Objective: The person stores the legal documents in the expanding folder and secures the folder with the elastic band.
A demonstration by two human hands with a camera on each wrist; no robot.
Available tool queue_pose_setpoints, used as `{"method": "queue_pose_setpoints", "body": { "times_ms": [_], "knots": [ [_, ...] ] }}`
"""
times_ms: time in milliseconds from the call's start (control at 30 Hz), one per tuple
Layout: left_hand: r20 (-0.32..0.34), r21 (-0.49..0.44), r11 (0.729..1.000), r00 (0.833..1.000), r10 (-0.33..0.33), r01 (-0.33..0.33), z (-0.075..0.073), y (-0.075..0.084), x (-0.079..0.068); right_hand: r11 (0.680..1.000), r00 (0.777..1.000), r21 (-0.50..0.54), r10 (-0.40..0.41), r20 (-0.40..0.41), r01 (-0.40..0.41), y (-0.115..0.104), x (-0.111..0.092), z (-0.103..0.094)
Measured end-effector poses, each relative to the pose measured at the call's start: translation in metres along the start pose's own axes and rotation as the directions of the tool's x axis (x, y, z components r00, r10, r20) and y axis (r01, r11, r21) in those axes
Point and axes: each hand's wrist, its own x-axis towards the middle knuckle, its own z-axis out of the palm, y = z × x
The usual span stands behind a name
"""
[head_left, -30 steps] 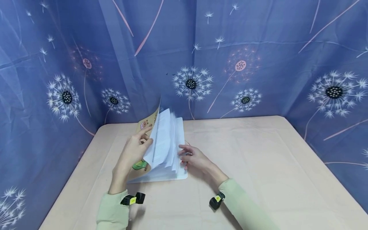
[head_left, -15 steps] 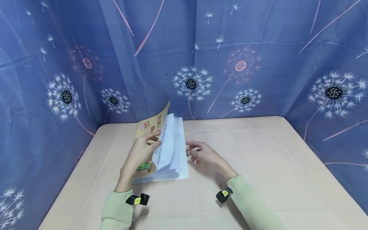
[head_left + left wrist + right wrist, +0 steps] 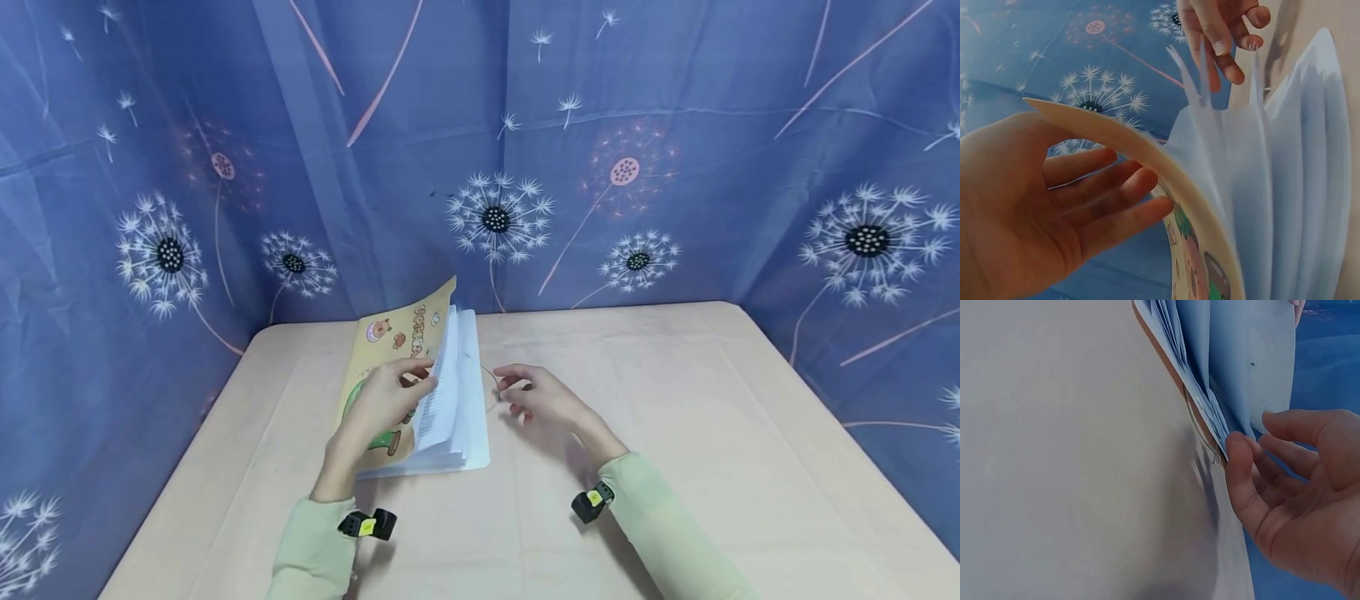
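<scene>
A tan notebook [image 3: 401,333] with printed cartoon animals lies on the table, its front cover half raised and bowed over fanned white pages [image 3: 446,400]. My left hand [image 3: 386,400] is against the cover's outer printed face. In the left wrist view, the left hand's loosely bent fingers [image 3: 1119,212] meet the cover's drawings. Just off the opposite edge hovers my right hand [image 3: 543,396], thumb and fingers apart. A thin elastic loop [image 3: 1200,434] juts from that edge, close to the right fingertips [image 3: 1238,447]; part of the loop is hidden in the head view.
The pale cloth-covered table [image 3: 660,400] extends to the right and in front of the notebook. A blue curtain [image 3: 390,183] with dandelion prints stands around its back and sides. Each wrist wears a small black camera [image 3: 592,502] over a light green sleeve.
The cover has swung right and down over the pages with my left hand following it. My right hand has moved off the page edges to the right, and the cord loop now shows.
</scene>
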Motion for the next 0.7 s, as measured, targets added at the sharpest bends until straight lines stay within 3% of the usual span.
{"method": "queue_pose_setpoints", "body": {
  "times_ms": [233, 700],
  "knots": [
    [0.042, 0.049, 0.998, 0.998, 0.041, -0.043, 0.011, 0.001, 0.003, 1.000, 1.000, 0.007, 0.018, -0.002, -0.018, 0.002, -0.001, -0.003],
    [0.103, 0.136, 0.990, 0.994, 0.020, -0.034, 0.031, -0.004, 0.008, 1.000, 1.000, 0.011, 0.018, 0.006, -0.018, 0.006, 0.000, -0.008]
  ]
}}
